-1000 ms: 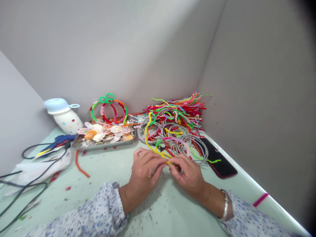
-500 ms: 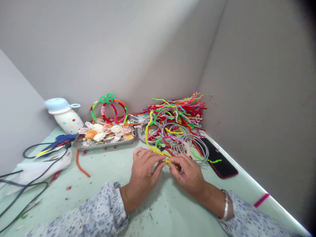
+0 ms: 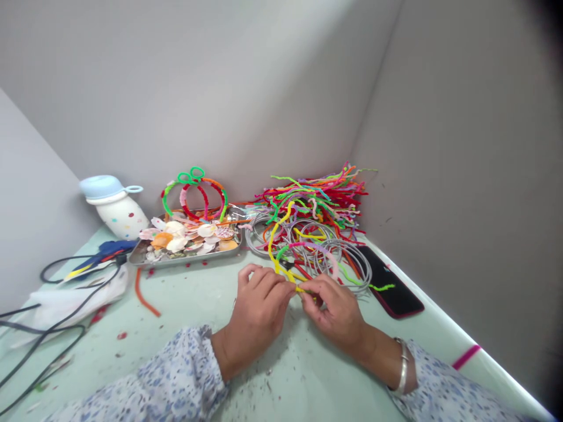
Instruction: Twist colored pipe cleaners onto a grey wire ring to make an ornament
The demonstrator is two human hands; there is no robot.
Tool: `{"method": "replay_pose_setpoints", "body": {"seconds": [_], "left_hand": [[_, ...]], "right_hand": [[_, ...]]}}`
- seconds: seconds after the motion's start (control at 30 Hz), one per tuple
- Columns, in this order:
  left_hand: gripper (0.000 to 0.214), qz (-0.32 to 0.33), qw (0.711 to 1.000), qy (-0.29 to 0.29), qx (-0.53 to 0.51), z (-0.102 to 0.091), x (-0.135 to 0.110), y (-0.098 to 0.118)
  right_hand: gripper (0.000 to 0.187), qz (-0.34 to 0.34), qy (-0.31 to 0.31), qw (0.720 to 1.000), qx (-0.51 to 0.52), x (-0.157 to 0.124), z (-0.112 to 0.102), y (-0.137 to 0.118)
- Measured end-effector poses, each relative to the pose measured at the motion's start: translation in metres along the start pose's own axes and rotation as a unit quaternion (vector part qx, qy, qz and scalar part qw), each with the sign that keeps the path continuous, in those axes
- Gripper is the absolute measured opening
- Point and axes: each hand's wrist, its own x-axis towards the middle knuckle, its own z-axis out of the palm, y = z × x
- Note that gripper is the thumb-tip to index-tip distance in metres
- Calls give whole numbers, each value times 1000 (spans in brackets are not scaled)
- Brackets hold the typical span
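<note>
A fuzzy yellow pipe cleaner (image 3: 273, 237) rises from between my fingertips, its free end bent over to the right at the top. My left hand (image 3: 259, 305) pinches it from the left, knuckles up, the thumb mostly hidden. From the right, my right hand (image 3: 332, 305) pinches the same yellow piece between thumb and fingertips. Both sets of fingertips nearly meet above the table. Just behind them lie red-handled pliers (image 3: 301, 269) and several coils of grey wire (image 3: 360, 264), partly covered by coloured pipe cleaners.
A metal tray (image 3: 185, 261) of shells (image 3: 176, 228) stands back left, with pipe-cleaner hoops (image 3: 204, 183) behind it. Beside it are a white bottle (image 3: 121, 217) and black cables (image 3: 44, 331). A heap of pipe cleaners (image 3: 325, 190) lies against the wall; a phone (image 3: 393, 284) lies right.
The yellow pipe cleaner's free end has swung right. My left hand has rolled over slightly, hiding its thumb; my right hand has barely moved.
</note>
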Motion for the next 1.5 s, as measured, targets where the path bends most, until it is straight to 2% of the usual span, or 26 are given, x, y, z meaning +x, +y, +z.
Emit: {"method": "replay_pose_setpoints", "body": {"seconds": [0.37,0.53,0.8,1.23,1.5], "left_hand": [[18,-1,998,-57,4,1,-2,-1],[21,1,998,-60,-5,2,-4,0],[13,-17,999,-39,2,3,-1,1],[21,1,995,-100,0,0,-1,0],[21,5,994,-112,-16,0,-1,-2]], "right_hand": [[7,-35,-1,999,-10,0,0,1],[8,-43,-7,999,-7,-1,-2,1],[9,-26,-2,1000,2,0,-1,3],[10,-37,-18,999,8,0,-3,1],[9,-47,-19,999,16,0,-2,2]]}}
